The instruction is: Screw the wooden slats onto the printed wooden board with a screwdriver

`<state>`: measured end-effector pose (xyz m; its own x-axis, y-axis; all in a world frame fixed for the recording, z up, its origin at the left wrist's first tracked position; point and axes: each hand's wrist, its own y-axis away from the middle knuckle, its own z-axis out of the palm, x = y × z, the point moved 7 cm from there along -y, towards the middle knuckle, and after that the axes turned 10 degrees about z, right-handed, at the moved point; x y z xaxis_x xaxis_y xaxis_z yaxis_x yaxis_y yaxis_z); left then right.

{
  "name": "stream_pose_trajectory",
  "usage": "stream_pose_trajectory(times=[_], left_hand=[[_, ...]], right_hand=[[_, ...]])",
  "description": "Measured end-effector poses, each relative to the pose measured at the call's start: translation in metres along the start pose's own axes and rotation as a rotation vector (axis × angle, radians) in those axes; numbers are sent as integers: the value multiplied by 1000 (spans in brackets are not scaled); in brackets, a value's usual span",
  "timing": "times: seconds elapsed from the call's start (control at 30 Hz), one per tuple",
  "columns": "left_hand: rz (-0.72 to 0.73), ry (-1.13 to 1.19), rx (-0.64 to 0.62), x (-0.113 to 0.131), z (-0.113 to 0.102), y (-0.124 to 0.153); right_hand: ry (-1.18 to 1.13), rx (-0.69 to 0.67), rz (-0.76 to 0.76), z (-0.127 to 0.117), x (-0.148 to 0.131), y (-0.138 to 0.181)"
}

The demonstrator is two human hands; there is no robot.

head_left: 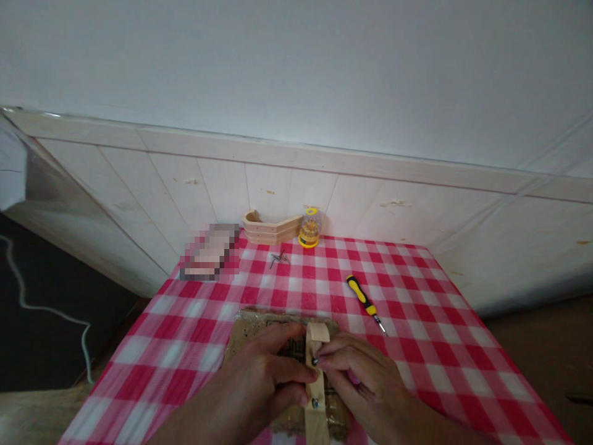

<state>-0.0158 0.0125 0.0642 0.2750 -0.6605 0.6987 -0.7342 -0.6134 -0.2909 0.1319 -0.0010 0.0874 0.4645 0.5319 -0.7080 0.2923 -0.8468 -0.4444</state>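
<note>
A narrow light wooden piece stands on edge over a brown cork-like board near the table's front. My left hand grips the wooden piece from the left, fingers curled round it. From the right, my right hand pinches a small dark screw at the piece's side. A second metal screw sits lower down on the same piece.
A red and white checked cloth covers the table. A yellow and black screwdriver lies to the right. Loose dark screws, a curved wooden part, a yellow bit holder and a blurred object sit at the back.
</note>
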Motion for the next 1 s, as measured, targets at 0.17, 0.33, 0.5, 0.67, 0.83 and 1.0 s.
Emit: stream_pose_trajectory(times=[0.17,0.33,0.5,0.67,0.83,1.0], left_hand=[[-46,-24,13,-1,0,1],[-43,-46,6,-3,4,3],[-46,-42,12,-3,3,3],[-28,-31,33,-2,1,3],[-41,-30,22,-3,1,2],[-29,-23,7,0,0,1]], right_hand=[[16,-12,9,0,1,1],[14,-8,-18,0,0,0],[40,-13,-49,2,0,2],[87,-57,-77,3,-2,5],[126,-84,-124,7,-5,5],[119,-125,-92,12,3,9]])
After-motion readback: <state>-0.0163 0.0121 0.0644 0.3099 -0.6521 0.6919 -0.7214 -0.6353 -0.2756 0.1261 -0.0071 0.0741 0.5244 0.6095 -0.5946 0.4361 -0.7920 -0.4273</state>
